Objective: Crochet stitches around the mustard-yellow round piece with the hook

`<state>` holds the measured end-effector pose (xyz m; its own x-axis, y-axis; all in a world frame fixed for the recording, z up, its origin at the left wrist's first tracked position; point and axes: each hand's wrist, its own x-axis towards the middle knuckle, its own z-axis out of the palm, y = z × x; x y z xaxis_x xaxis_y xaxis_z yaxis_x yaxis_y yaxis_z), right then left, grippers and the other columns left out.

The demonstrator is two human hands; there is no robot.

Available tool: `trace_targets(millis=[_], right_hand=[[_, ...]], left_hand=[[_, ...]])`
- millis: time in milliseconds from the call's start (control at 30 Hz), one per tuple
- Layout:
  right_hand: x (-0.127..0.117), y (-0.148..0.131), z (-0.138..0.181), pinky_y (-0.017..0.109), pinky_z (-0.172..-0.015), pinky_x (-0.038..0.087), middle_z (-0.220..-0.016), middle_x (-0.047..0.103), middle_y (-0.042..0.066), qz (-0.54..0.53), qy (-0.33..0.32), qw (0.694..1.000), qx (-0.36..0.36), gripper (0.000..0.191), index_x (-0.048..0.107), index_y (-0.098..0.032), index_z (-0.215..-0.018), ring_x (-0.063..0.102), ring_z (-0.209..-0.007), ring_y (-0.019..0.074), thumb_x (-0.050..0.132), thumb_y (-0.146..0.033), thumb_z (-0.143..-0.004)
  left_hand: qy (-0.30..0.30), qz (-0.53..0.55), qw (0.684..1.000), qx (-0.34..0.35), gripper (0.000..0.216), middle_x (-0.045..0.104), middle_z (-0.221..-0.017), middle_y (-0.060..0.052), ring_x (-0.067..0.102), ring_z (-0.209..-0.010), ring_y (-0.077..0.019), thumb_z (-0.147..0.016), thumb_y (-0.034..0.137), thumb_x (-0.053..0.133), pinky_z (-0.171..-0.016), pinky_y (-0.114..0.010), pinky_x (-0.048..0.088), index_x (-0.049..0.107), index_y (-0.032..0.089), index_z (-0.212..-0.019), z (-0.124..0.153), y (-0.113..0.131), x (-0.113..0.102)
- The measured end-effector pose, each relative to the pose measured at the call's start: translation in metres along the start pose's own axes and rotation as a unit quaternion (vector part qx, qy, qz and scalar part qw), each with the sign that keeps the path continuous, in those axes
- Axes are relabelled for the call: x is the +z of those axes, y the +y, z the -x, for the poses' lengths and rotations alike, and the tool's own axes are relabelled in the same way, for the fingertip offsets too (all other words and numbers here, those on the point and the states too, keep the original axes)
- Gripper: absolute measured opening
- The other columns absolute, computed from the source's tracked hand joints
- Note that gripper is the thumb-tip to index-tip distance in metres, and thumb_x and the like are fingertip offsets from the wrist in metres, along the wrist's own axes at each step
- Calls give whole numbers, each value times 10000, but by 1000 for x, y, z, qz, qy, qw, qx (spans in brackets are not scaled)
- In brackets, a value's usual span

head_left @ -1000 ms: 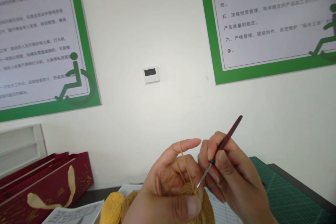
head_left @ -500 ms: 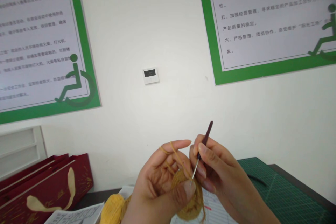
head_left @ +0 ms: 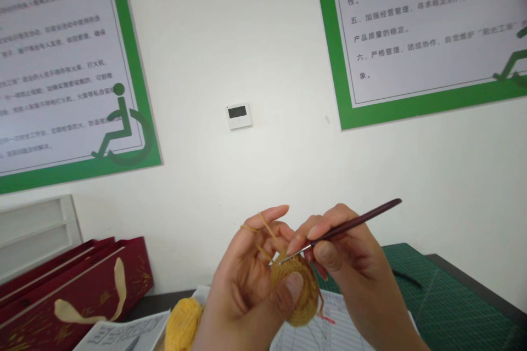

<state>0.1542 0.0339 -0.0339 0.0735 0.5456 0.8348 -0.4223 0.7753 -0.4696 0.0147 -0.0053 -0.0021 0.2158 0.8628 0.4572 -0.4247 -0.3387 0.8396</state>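
A round mustard-yellow crochet piece (head_left: 303, 304) is pinched in my left hand (head_left: 251, 279), the thumb lying across its front. A strand of yarn (head_left: 268, 226) loops over the raised left index finger and runs down to the piece. My right hand (head_left: 352, 252) is closed around a crochet hook (head_left: 357, 222) with a dark maroon handle. The hook slants up to the right, and its metal tip meets the upper edge of the piece. Whether yarn sits on the tip is too small to tell. A short loose tail of yarn hangs at the piece's right side.
A yellow ball of yarn (head_left: 181, 322) lies left of my hands, near printed sheets (head_left: 123, 334). Maroon gift bags (head_left: 99, 290) stand at the far left. Under my right arm are a written paper (head_left: 337, 323) and a green cutting mat (head_left: 448, 301) with a black cord-like thing.
The hook has swung from nearly upright to a low slant toward the right, and its tip has moved to the piece's upper left edge. The view has shifted slightly.
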Motion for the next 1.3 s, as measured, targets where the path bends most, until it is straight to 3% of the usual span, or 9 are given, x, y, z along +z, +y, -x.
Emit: trace_targets(millis=[267,500,800,967,1300], right_hand=[[-1,-1,-1,158,-618,508,-834,768,-23,-30,3,999,11,75,671,-267,-933,632,-666,75,698,-333,-954],[-5,1,0,153,-621,519,-879,761,-32,-28,-14,999,17,60,642,-279,-977,643,-689,71,661,-337,-981],[-11,-1,1,194,-659,527,-898,750,-26,-15,-31,999,15,46,624,-292,-1012,665,-754,99,622,-337,-1006],[-9,-4,0,192,-639,516,-852,743,-24,0,-19,1000,-6,107,626,-283,-966,652,-715,102,643,-387,-987],[-10,-7,-1,241,-736,539,-880,715,-15,64,-34,995,-75,47,625,-277,-1011,697,-809,122,601,-317,-1018]], left_hand=[[30,-25,999,-37,503,683,-998,-47,622,-975,-208,-786,186,835,-865,-315,524,708,335,-1249,3,1,-5],[22,-21,998,-46,467,667,-870,-23,658,-821,-190,-786,182,834,-714,-295,515,713,289,-1224,0,0,-9],[35,-16,998,-40,402,684,-827,-24,656,-808,-192,-782,156,828,-711,-299,525,738,258,-1161,1,0,-6],[46,-26,998,-45,408,700,-827,-29,664,-796,-189,-774,165,833,-720,-293,525,746,260,-1161,1,2,-6],[76,-26,996,-46,380,683,-843,-30,622,-808,-186,-797,177,811,-732,-297,497,744,257,-1162,2,4,-4]])
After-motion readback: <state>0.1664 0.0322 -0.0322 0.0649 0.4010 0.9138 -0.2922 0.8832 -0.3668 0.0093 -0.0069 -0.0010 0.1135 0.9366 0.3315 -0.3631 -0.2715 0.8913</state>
